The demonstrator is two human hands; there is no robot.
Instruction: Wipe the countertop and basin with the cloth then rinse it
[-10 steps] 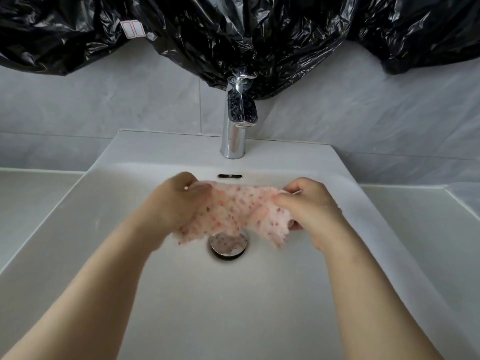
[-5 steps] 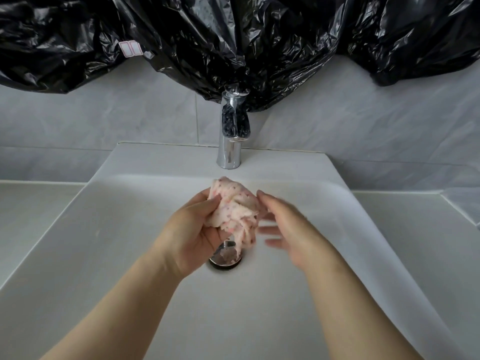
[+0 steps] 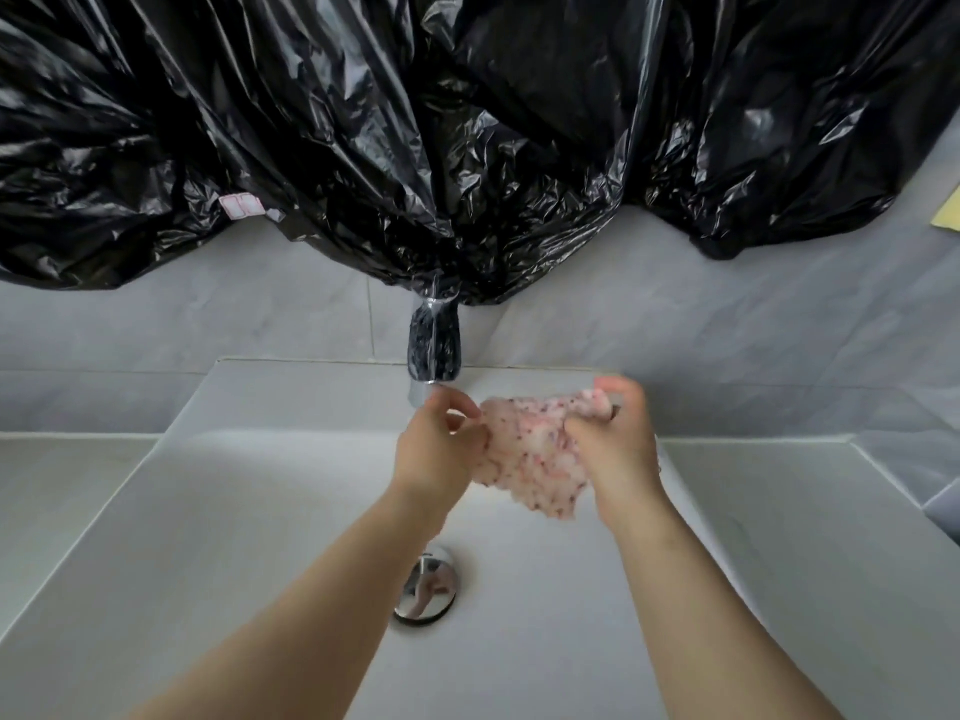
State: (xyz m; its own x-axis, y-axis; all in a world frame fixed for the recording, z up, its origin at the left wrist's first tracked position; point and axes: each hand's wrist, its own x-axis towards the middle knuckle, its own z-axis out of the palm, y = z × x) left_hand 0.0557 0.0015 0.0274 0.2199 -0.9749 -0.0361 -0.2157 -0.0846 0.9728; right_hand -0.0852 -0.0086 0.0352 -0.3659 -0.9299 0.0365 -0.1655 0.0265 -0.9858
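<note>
A pink speckled cloth [image 3: 530,449] hangs spread between my two hands above the back of the white basin [image 3: 249,511], just right of the chrome tap [image 3: 434,350]. My left hand [image 3: 434,449] pinches the cloth's left edge with its fingertips. My right hand [image 3: 615,439] grips the cloth's upper right corner, fingers curled round it. The cloth's lower edge dangles free over the basin. No water stream is visible from the tap.
The chrome drain plug [image 3: 427,584] sits in the basin floor below my left forearm. Pale countertop [image 3: 47,475] flanks the basin on both sides. Black plastic sheeting [image 3: 415,122] hangs on the grey tiled wall above the tap.
The cloth was bunched in my left hand over the drain; now both hands hold it spread out, higher and further right, near the tap. The view has tilted upward.
</note>
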